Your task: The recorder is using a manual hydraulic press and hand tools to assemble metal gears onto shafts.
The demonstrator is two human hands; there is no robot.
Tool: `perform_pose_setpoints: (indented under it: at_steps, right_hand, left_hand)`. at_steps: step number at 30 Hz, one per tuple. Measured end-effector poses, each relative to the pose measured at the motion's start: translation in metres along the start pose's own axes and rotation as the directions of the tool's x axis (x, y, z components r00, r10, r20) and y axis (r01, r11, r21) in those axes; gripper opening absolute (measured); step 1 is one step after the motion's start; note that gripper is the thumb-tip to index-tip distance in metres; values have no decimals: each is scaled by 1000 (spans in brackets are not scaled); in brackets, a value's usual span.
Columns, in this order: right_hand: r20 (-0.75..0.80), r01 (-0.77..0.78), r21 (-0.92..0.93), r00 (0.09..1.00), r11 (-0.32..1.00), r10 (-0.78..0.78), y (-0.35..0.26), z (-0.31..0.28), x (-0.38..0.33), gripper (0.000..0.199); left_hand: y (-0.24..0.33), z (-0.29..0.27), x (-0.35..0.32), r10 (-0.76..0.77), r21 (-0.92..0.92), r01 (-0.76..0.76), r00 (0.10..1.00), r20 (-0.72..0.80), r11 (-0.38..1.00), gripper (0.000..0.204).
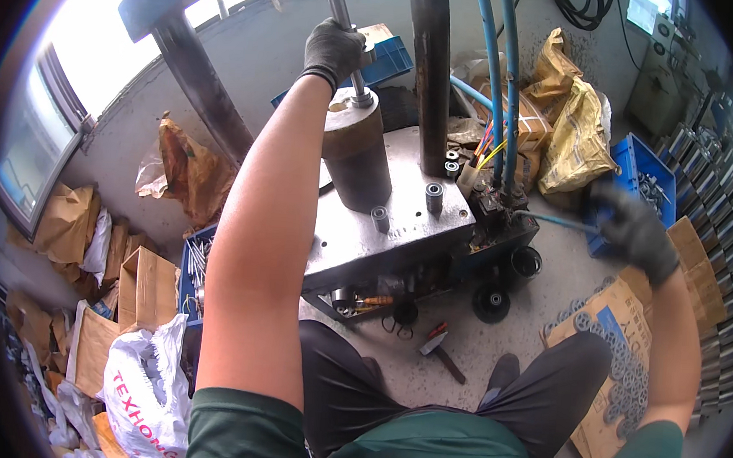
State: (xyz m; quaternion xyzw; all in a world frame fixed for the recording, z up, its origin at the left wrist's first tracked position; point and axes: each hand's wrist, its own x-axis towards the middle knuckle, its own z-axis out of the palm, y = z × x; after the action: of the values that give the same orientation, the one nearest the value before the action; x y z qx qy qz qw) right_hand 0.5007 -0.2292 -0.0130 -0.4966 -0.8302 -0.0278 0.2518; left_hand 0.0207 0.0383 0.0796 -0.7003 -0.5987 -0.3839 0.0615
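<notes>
My left hand (334, 49), in a dark grey glove, is raised and wrapped around an upright steel rod (338, 5). Below it, the rod's lower end meets a thick metal cylinder (358, 157) standing on the press table (345, 240). Two small ringed metal parts, one nearer (380, 220) and one farther right (434, 198), stand on that table in front of the cylinder. Out to the right, my gloved right hand (639, 233) is smeared by motion beside a blue crate (668, 176) of metal parts; its fingers cannot be made out.
Dark columns (430, 82) and blue hoses (509, 95) rise behind the table. A hammer (443, 351) lies on the floor between my feet. Many grey rings (618, 362) rest on cardboard at the right. Stacked metal tubes (713, 191) line the far right; a white sack (147, 392) stands left.
</notes>
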Motion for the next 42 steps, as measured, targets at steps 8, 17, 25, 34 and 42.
perform_pose_setpoints:
  at_steps: [8, 17, 25, 34, 42]
  right_hand:
    - [505, -236, -21, 836, 971, 215, -47, 6, -61, 37]
    - [543, -166, -49, 823, 985, 166, -47, 8, -69, 34]
    - [374, -251, 81, 905, 965, 204, -43, 9, -64, 31]
    - [506, -370, 59, 812, 927, 292, -41, 9, -65, 30]
    - [455, -362, 90, 844, 928, 285, -39, 9, -62, 29]
  left_hand:
    - [14, -2, -7, -130, -115, 126, 991, -23, 985, 41]
    - [12, -7, -9, -83, -118, 82, 997, 1, 990, 33]
    - [21, -7, -16, -192, -248, 193, 981, 27, 949, 29]
    - [17, -1, -10, -152, -178, 145, 988, -24, 973, 29]
    - [15, -2, -10, -105, -34, 105, 994, -22, 994, 31]
